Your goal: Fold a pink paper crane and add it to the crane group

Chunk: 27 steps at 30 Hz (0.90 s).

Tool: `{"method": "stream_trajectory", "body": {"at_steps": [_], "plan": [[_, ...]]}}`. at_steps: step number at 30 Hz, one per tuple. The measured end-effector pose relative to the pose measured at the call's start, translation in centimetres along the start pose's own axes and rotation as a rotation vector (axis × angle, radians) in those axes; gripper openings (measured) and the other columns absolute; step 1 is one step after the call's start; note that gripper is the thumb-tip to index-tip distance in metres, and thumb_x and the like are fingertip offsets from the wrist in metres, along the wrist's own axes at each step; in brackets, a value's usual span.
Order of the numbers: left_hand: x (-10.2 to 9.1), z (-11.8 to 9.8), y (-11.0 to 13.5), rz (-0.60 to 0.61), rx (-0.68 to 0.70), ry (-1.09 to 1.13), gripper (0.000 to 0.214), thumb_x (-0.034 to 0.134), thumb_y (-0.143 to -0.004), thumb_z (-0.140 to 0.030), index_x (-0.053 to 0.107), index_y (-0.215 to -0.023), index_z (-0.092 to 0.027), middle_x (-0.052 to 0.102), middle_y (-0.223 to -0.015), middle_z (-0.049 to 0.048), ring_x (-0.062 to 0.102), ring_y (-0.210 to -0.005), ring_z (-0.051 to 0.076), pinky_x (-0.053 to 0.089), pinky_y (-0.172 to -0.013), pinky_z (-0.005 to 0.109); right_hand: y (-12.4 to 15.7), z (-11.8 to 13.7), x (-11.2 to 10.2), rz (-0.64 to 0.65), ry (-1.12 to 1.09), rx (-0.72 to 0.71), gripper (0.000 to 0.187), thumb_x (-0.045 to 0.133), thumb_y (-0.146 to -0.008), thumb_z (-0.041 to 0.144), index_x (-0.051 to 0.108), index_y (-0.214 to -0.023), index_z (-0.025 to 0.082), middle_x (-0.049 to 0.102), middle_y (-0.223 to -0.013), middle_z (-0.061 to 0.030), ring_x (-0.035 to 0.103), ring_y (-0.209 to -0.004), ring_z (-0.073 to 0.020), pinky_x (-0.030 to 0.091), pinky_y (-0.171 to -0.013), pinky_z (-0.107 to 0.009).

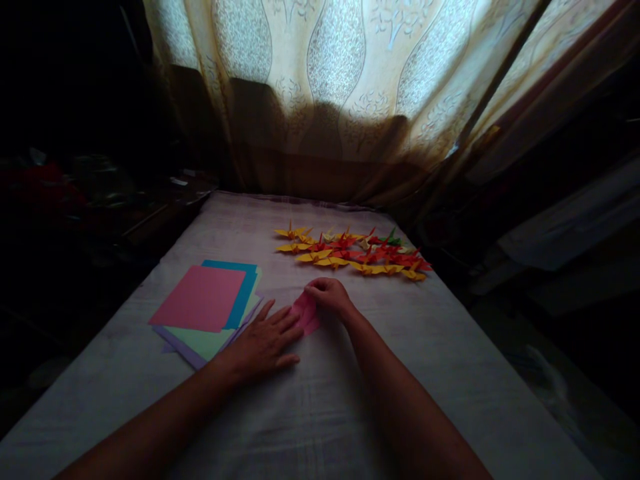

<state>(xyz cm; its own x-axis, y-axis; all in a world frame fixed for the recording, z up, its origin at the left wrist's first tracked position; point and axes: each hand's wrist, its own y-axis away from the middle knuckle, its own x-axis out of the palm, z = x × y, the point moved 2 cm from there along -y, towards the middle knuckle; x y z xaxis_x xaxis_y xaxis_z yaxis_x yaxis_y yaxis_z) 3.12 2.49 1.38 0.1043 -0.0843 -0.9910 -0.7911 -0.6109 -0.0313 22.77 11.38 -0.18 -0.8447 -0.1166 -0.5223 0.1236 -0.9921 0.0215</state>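
Observation:
A small folded piece of pink paper (306, 313) lies on the cloth-covered table (450, 373). My left hand (265, 341) rests flat with fingers stretched out, its fingertips pressing the paper's left side. My right hand (329, 295) has its fingers curled and pinched on the paper's upper right edge. Part of the paper is hidden under both hands.
A stack of coloured paper sheets (205, 300), pink on top, lies left of my hands. Several folded paper cranes (353, 253) in yellow, orange, red and green sit in rows behind. A patterned curtain (340, 87) hangs at the back; the surroundings are dark.

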Motion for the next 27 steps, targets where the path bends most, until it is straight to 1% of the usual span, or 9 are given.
{"method": "stream_trajectory", "body": {"at_steps": [3, 5, 7, 9, 12, 15, 18, 20, 27], "plan": [[-0.3, 0.8, 0.4, -0.028, 0.042, 0.012, 0.044, 0.045, -0.096, -0.057, 0.058, -0.126, -0.028, 0.052, -0.144, 0.0056, 0.038, -0.139, 0.029, 0.005, -0.118, 0.054, 0.6, 0.0, 0.1, -0.062, 0.068, 0.000, 0.017, 0.060, -0.078, 0.033, 0.070, -0.075, 0.020, 0.068, -0.067, 0.0019, 0.061, -0.062, -0.0128, 0.043, -0.056, -0.021], [-0.2, 0.7, 0.3, -0.044, 0.035, 0.015, 0.040, 0.047, -0.095, -0.055, 0.060, -0.121, -0.027, 0.054, -0.142, 0.0048, 0.039, -0.138, 0.029, 0.007, -0.118, 0.053, 0.9, 0.0, -0.1, -0.111, 0.128, -0.002, 0.015, 0.061, -0.078, 0.032, 0.071, -0.075, 0.021, 0.069, -0.067, 0.0018, 0.061, -0.062, -0.0133, 0.042, -0.057, -0.022], [0.1, 0.1, 0.0, -0.057, -0.006, 0.002, 0.040, 0.047, -0.096, -0.054, 0.060, -0.120, -0.025, 0.055, -0.140, 0.0069, 0.042, -0.136, 0.029, 0.012, -0.118, 0.052, 1.1, 0.1, -0.2, -0.147, 0.192, -0.020, 0.013, 0.062, -0.079, 0.031, 0.072, -0.075, 0.022, 0.069, -0.068, 0.0015, 0.061, -0.063, -0.0140, 0.042, -0.060, -0.023], [0.6, -0.6, -0.3, -0.069, -0.064, -0.012, 0.049, 0.046, -0.095, -0.056, 0.057, -0.128, -0.022, 0.056, -0.138, 0.0105, 0.045, -0.134, 0.029, 0.017, -0.118, 0.050, 1.1, 0.2, -0.2, -0.168, 0.254, -0.054, 0.011, 0.064, -0.078, 0.029, 0.072, -0.073, 0.023, 0.070, -0.070, 0.0003, 0.061, -0.068, -0.0154, 0.043, -0.066, -0.025], [1.5, -1.5, -0.4, -0.069, -0.131, -0.024, 0.069, 0.046, -0.092, -0.064, 0.046, -0.142, -0.016, 0.053, -0.142, 0.0156, 0.045, -0.134, 0.030, 0.020, -0.117, 0.049, 1.0, 0.1, 0.1, -0.209, 0.332, -0.105, 0.007, 0.067, -0.077, 0.025, 0.071, -0.072, 0.022, 0.071, -0.082, -0.0032, 0.061, -0.084, -0.0186, 0.043, -0.080, -0.030], [2.2, -1.8, -0.2, -0.034, -0.151, -0.025, 0.079, 0.044, -0.089, -0.070, 0.044, -0.144, -0.013, 0.044, -0.149, 0.0186, 0.039, -0.139, 0.033, 0.018, -0.117, 0.052, 1.0, -0.2, 0.4, -0.245, 0.376, -0.131, 0.004, 0.069, -0.077, 0.022, 0.071, -0.074, 0.022, 0.070, -0.096, -0.0048, 0.058, -0.097, -0.0203, 0.039, -0.090, -0.033], [2.5, -1.7, -0.1, -0.003, -0.123, 0.000, 0.081, 0.035, -0.091, -0.072, 0.041, -0.146, -0.013, 0.034, -0.155, 0.0168, 0.029, -0.144, 0.031, 0.015, -0.119, 0.048, 1.1, -0.4, 0.6, -0.262, 0.398, -0.140, 0.003, 0.069, -0.078, 0.022, 0.071, -0.076, 0.022, 0.069, -0.099, -0.0041, 0.057, -0.099, -0.0207, 0.038, -0.091, -0.034], [2.6, -1.7, -0.1, 0.026, -0.102, 0.022, 0.083, 0.030, -0.092, -0.072, 0.036, -0.149, -0.012, 0.032, -0.156, 0.0153, 0.028, -0.145, 0.028, 0.013, -0.120, 0.045, 1.2, -0.4, 0.7, -0.272, 0.408, -0.138, 0.003, 0.069, -0.080, 0.022, 0.070, -0.078, 0.022, 0.069, -0.099, -0.0042, 0.056, -0.099, -0.0208, 0.038, -0.090, -0.034], [2.4, -2.1, -0.1, 0.089, -0.116, 0.079, 0.087, 0.030, -0.090, -0.074, 0.030, -0.152, -0.013, 0.027, -0.158, 0.0158, 0.024, -0.147, 0.028, 0.013, -0.121, 0.046, 1.3, -0.3, 0.8, -0.292, 0.432, -0.121, 0.004, 0.065, -0.083, 0.023, 0.068, -0.080, 0.022, 0.068, -0.100, -0.0039, 0.055, -0.099, -0.0206, 0.037, -0.088, -0.034]]}}
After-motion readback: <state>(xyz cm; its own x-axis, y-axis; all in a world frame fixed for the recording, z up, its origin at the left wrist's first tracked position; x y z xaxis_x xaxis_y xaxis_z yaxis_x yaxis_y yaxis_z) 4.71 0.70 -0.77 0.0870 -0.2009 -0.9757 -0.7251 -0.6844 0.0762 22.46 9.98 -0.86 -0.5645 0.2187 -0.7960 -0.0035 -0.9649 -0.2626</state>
